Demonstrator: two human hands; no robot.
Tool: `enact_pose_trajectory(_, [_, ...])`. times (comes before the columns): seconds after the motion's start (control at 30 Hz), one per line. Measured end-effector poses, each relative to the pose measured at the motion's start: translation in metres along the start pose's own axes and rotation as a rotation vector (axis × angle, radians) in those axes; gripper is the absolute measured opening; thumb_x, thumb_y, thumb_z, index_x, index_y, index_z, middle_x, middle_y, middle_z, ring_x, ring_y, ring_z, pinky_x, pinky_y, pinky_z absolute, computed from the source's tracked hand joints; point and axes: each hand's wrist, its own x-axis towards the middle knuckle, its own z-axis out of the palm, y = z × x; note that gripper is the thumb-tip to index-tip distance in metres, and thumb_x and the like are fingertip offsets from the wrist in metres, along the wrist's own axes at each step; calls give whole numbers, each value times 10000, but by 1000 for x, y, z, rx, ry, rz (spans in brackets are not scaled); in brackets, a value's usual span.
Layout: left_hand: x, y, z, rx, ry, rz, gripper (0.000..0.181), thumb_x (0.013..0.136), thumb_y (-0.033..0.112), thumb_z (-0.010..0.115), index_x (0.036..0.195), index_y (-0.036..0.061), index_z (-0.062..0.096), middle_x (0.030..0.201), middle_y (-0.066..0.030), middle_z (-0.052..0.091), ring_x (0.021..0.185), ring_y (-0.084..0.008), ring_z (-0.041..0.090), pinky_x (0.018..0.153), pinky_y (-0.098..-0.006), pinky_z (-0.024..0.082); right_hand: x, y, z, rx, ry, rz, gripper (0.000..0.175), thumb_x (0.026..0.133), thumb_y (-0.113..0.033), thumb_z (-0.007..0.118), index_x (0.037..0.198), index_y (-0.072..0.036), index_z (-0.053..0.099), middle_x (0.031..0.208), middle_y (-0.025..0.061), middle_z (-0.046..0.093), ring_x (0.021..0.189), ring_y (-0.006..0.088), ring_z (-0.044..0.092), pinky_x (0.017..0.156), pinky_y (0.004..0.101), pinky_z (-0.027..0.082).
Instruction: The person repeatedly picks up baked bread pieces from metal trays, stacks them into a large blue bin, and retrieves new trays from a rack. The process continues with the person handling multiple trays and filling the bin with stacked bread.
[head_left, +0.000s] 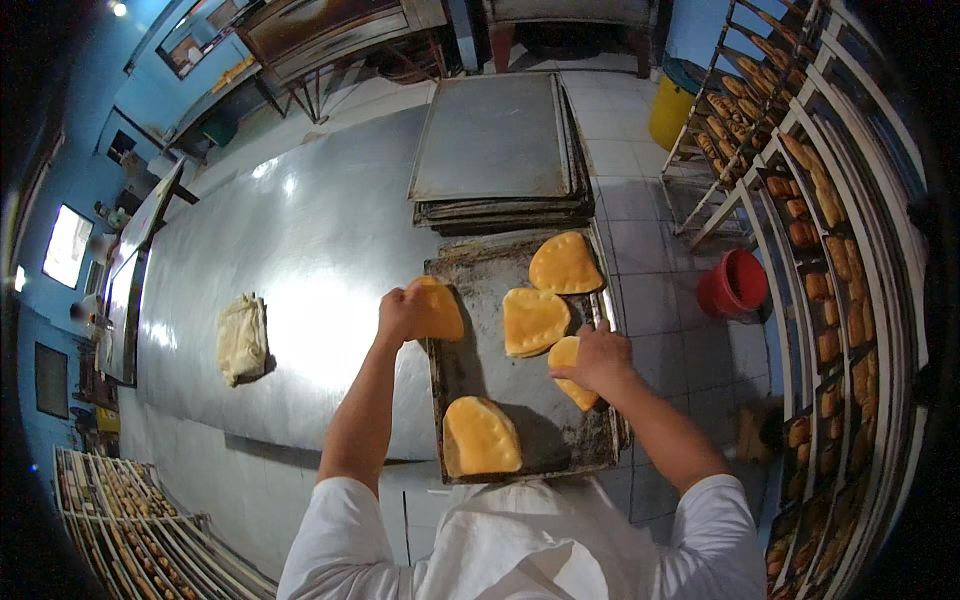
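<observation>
In my left hand (397, 315) is a flat golden half-round bread (437, 309), gripped by its left side above the left edge of a worn metal baking tray (480, 360). My right hand (604, 352) is on another half-round bread (568, 356) at the tray's right side, thumb over its face; the fingers partly hide it. Just up from that hand lies a bread with a dimpled rim (536, 322). A further one (568, 262) rests at the tray's far right corner. Near my apron, one more bread (481, 436) sits in the near left corner.
A stack of metal trays (491, 139) stands beyond the tray on the steel table (300, 210). Folded pale cloth or dough (242, 339) lies to the left. Bread racks (817, 300) and a red bucket (733, 283) are on the right; another loaded rack (135, 517) stands lower left.
</observation>
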Motion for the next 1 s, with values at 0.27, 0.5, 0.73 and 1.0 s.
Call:
enact_pose_trajectory(0.27, [-116,-83,-44,-1089,69,-114,489,1049,426,395,1263,17,557,1197,-132,629,1021,-217,654,869,-321,552,-58,36,71,1170,14,-129,649,863,-98,725,1420,26,417,1356,147,551,1205,249,562,1020,356,460])
enact_pose_trajectory(0.5, [-170,-67,-43,-1614,-152,-10,373,1020,289,515,1299,41,506,1178,-64,635,1068,-199,641,908,-340,542,-116,43,100,1818,198,62,509,978,-237,584,1421,-35,433,1322,99,560,1209,249,548,984,390,457])
enact_pose_trajectory(0.73, [-230,-47,-79,-1503,-174,-37,447,1032,423,429,1263,51,517,1150,-73,641,986,-198,668,861,-365,563,-96,53,98,1199,763,-285,501,998,-297,548,1416,-43,438,1365,127,524,1220,268,539,1009,420,444])
enact_pose_trajectory(1.0, [-227,-55,-47,-1370,-18,62,433,1040,362,419,1263,6,529,1182,-132,637,1041,-228,652,929,-392,534,-121,13,99,1965,205,-13,463,925,-370,614,1311,-119,559,1278,77,593,1186,255,558,963,475,469])
